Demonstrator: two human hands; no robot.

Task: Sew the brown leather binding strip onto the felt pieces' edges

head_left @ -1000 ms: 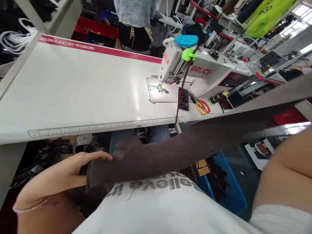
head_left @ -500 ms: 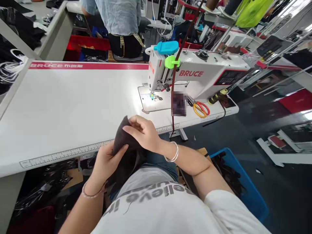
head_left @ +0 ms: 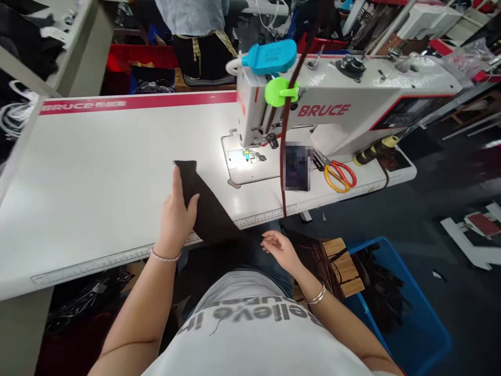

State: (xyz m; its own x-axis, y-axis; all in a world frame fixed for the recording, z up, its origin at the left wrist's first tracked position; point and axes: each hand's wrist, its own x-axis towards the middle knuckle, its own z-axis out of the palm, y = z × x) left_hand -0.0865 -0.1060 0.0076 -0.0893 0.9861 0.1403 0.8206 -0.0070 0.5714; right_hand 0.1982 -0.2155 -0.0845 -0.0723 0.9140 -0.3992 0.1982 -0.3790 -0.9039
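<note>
A dark brown piece of cloth (head_left: 213, 209) runs from the white table top over its front edge toward my lap, where its lower part merges into shadow. My left hand (head_left: 177, 215) has hold of its upper end, index finger along the left edge and thumb across the top; the other fingers are hidden. My right hand (head_left: 279, 250) is off the cloth, in front of the table edge, its fingers loosely bent with nothing seen in them. Dark strips (head_left: 317, 256) hang close beside it.
A white sewing machine (head_left: 332, 104) stands on the right of the table (head_left: 97, 183). Scissors (head_left: 338, 175), a thread cone (head_left: 376, 151) and a blurred dark patch lie near it. A brown strap (head_left: 284, 156) hangs in front. A blue bin (head_left: 422, 324) is at lower right. Another person (head_left: 191, 18) sits beyond.
My right hand has let go of the cloth and moved down and right. My left hand has moved up onto the table, and the cloth is now spread out there.
</note>
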